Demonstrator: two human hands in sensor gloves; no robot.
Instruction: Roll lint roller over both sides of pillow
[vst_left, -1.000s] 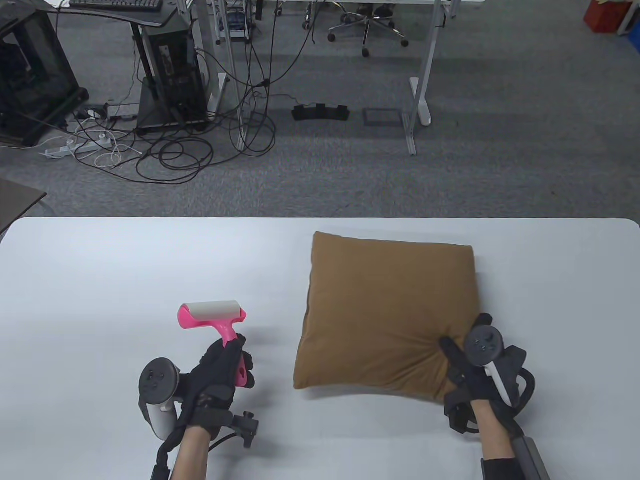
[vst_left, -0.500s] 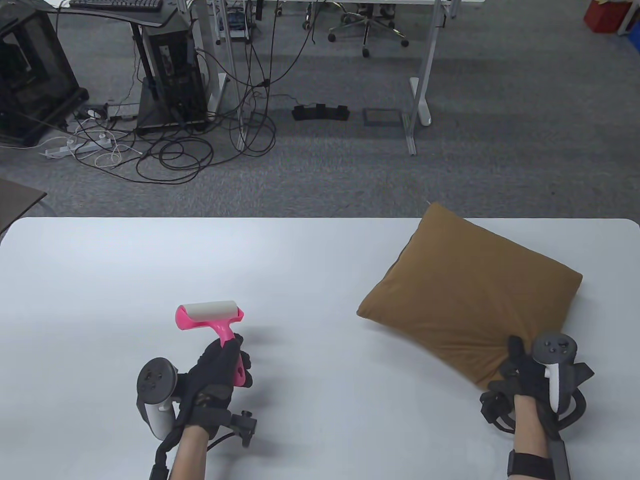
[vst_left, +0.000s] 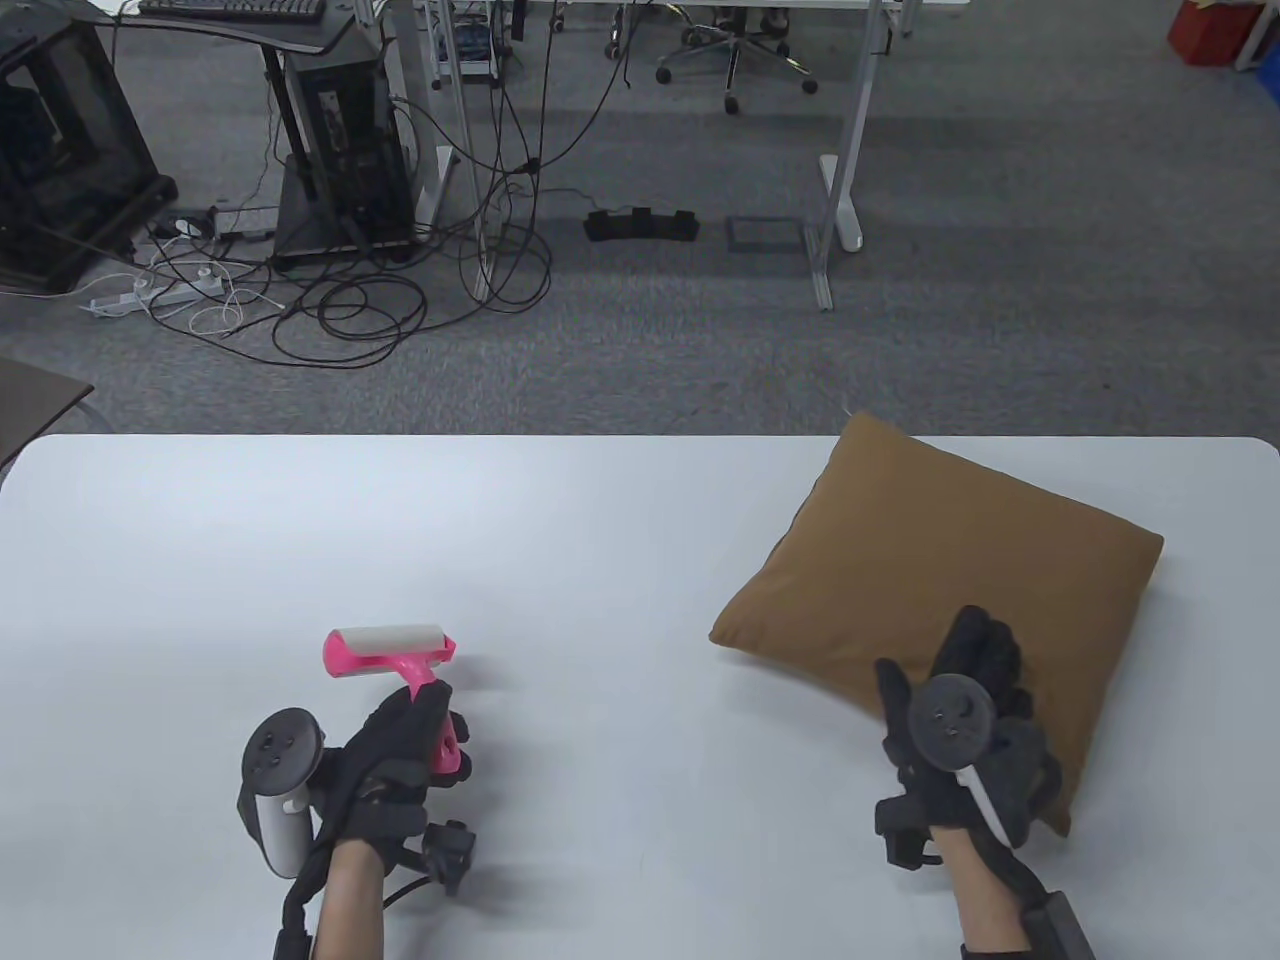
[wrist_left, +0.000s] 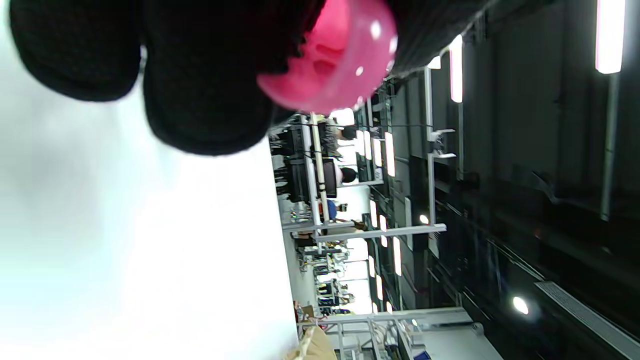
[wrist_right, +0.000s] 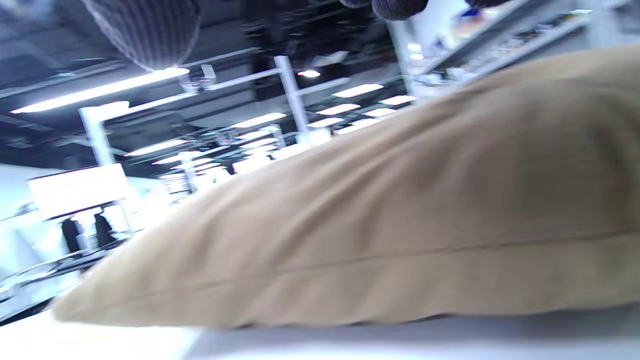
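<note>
two hands are in play, and judging by how things lie, no rolling is under way: the pink lint roller (vst_left: 392, 655) is well apart from the brown pillow (vst_left: 950, 590), so at least one side, likely both, is left to do. the pillow lies turned at an angle on the right part of the white table (vst_left: 560, 540). the left hand (vst_left: 400, 745) grips the roller's handle, fingers wrapped round it, roll pointing away over the table. the right hand (vst_left: 960, 730) rests on the pillow's near part, fingers spread fairly flat; whether it pinches any fabric cannot be told.
</note>
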